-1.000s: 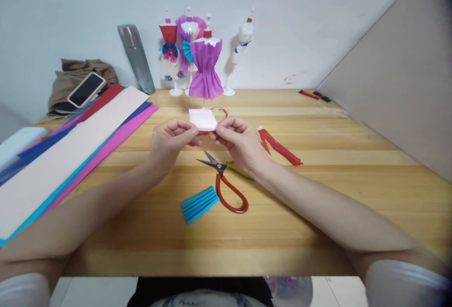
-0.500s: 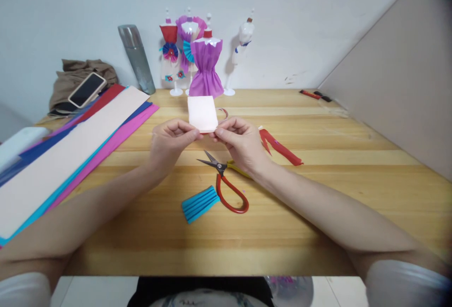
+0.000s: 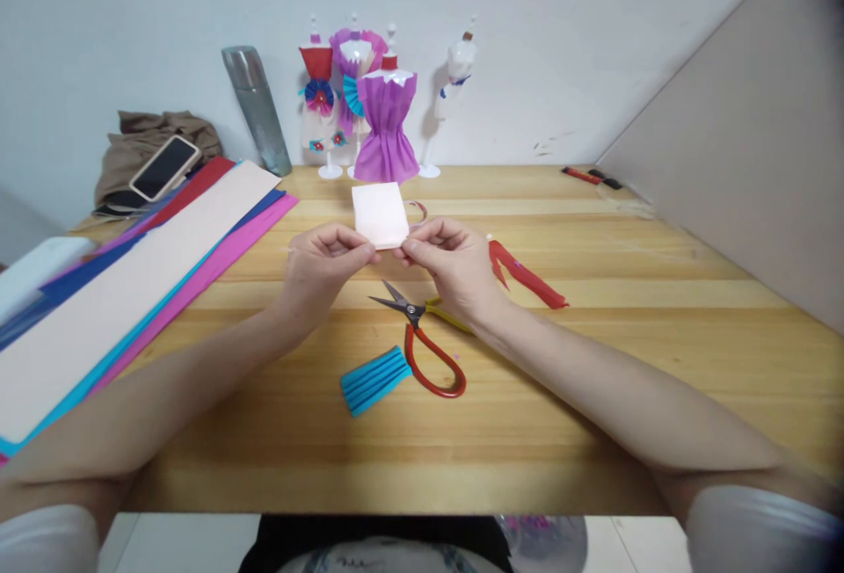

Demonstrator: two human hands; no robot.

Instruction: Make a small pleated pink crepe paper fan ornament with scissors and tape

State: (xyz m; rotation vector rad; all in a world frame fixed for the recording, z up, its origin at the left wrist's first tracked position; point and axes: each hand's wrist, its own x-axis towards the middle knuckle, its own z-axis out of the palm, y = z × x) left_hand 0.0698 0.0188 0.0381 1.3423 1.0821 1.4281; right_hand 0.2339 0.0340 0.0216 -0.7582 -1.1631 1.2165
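A small square of pale pink paper [image 3: 381, 214] is held up above the table by its near edge. My left hand [image 3: 326, 270] pinches its lower left corner between thumb and fingers. At the lower right corner my right hand [image 3: 454, 265] pinches it the same way. Below my hands lie scissors [image 3: 414, 313] with red handles, blades apart. A pleated blue paper piece [image 3: 375, 381] touches or nearly touches their red handle. Yellow-handled pliers or a similar tool [image 3: 443, 315] is partly hidden under my right hand. Right of that hand are red paper strips [image 3: 531, 276].
Long coloured paper sheets [image 3: 151, 265] are stacked at the left, beside a phone [image 3: 164, 167] on brown cloth [image 3: 125, 151]. A grey bottle [image 3: 257, 112] leans near the wall. Several mini dress forms stand at the back, one in a purple paper dress [image 3: 388, 125]. A tape roll [image 3: 418, 211] lies behind my hands.
The pale pink paper tips back slightly and sits a little lower. Both hands keep their pinch on its near edge.
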